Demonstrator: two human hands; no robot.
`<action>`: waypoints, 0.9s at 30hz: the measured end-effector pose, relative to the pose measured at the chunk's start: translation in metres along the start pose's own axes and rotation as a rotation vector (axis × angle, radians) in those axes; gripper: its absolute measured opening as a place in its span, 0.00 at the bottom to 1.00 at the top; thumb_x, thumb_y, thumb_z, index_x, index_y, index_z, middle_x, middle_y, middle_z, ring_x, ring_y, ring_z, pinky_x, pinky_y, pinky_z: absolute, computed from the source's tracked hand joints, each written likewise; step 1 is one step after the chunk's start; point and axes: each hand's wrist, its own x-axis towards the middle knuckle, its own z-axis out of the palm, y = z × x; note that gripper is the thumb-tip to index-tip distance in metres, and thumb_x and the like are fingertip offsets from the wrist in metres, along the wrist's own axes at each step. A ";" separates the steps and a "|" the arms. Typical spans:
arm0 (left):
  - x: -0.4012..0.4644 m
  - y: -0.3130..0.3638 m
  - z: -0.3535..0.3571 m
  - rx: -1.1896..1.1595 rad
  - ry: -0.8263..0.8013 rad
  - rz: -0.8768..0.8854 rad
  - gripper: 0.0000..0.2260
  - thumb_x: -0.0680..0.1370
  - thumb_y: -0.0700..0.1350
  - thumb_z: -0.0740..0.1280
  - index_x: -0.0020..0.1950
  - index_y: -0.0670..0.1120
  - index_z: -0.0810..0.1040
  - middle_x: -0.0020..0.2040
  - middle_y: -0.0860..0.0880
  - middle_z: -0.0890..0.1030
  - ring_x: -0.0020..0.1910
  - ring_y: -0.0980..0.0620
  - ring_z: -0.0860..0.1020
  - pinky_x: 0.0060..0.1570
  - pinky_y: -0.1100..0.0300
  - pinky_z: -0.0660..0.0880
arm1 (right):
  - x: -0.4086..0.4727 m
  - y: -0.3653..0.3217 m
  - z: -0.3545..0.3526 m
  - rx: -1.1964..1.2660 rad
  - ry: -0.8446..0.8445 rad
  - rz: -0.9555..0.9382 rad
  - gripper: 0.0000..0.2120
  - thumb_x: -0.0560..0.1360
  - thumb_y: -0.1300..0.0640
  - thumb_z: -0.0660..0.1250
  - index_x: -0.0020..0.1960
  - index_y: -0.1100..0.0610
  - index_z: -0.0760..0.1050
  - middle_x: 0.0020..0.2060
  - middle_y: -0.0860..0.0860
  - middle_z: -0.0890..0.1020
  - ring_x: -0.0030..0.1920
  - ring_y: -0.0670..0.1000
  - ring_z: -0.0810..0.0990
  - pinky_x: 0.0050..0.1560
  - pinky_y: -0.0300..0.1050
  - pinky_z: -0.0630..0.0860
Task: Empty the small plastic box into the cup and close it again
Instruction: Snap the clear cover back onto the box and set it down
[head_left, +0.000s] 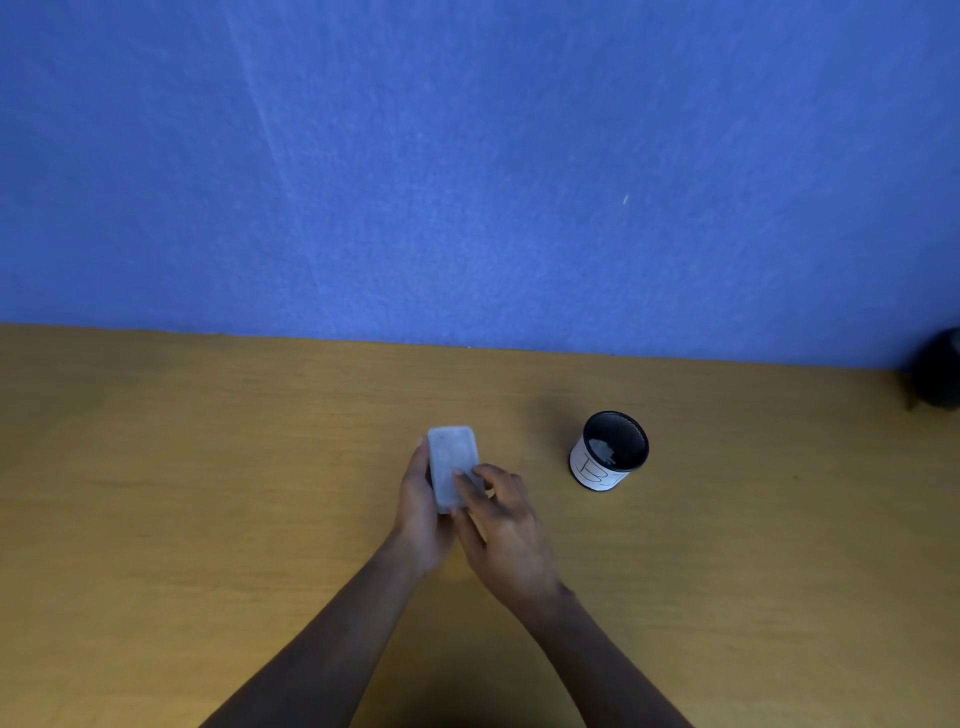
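A small translucent plastic box (451, 460) with rounded corners is held above the wooden table (208, 467), near the middle. My left hand (422, 512) cups it from the left and underneath. My right hand (506, 525) touches its near right edge with thumb and fingertips. The lid looks down on the box; the blur hides whether it is latched. To the right stands the cup (613, 451), a black mesh cylinder with a white paper label around it. Something pale lies inside the cup.
A blue wall (467, 156) rises behind the table's far edge. A dark rounded object (937, 371) sits at the far right edge of the view. Bare wood stretches to the left of my hands.
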 end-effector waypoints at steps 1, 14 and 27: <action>0.000 0.001 0.000 0.000 0.000 -0.004 0.28 0.77 0.65 0.57 0.47 0.40 0.81 0.38 0.42 0.83 0.37 0.46 0.82 0.42 0.53 0.78 | -0.001 0.000 0.000 0.005 -0.002 0.001 0.17 0.75 0.57 0.71 0.62 0.60 0.79 0.58 0.58 0.79 0.56 0.57 0.79 0.50 0.49 0.82; -0.001 0.001 0.000 0.010 -0.042 -0.039 0.26 0.73 0.63 0.66 0.52 0.40 0.78 0.37 0.42 0.81 0.36 0.46 0.82 0.34 0.56 0.80 | -0.007 0.003 0.000 -0.048 -0.002 -0.073 0.19 0.71 0.61 0.76 0.61 0.62 0.79 0.55 0.60 0.80 0.51 0.60 0.81 0.43 0.51 0.84; -0.005 -0.003 0.002 0.191 -0.139 0.015 0.24 0.75 0.64 0.64 0.54 0.44 0.83 0.44 0.44 0.83 0.42 0.49 0.81 0.41 0.54 0.75 | 0.017 0.004 -0.018 0.367 0.018 0.262 0.10 0.73 0.61 0.71 0.54 0.58 0.82 0.50 0.51 0.80 0.49 0.50 0.78 0.47 0.47 0.79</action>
